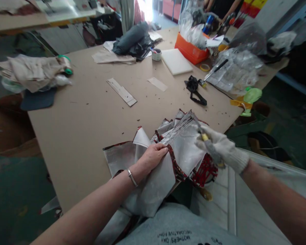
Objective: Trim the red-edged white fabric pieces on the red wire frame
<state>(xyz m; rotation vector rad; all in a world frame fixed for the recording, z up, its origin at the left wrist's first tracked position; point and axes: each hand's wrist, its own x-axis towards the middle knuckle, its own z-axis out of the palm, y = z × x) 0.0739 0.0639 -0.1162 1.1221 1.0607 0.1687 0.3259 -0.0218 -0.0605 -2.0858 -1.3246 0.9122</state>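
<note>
My bare left hand (154,156), a silver bracelet at its wrist, pinches the dark red patterned edging of a silvery-white sheet piece (156,187). The stack of folded silver pieces (178,132) with the same edging fans out beyond it at the table's near edge. My right hand (219,146), in a white knit glove, is closed around a yellow-handled tool (204,137). Its thin grey end points up and left over the stack; motion blur hides its exact kind. Below the right hand, a bundle of red patterned material (206,172) shows.
Flat strips (122,92), a black strap bundle (193,89) and a white board (176,62) lie on the tan table (86,129). Beige cloth pieces (33,73) sit at left. An orange bin (191,51) and clear plastic (234,69) occupy the far right, near another person (224,8).
</note>
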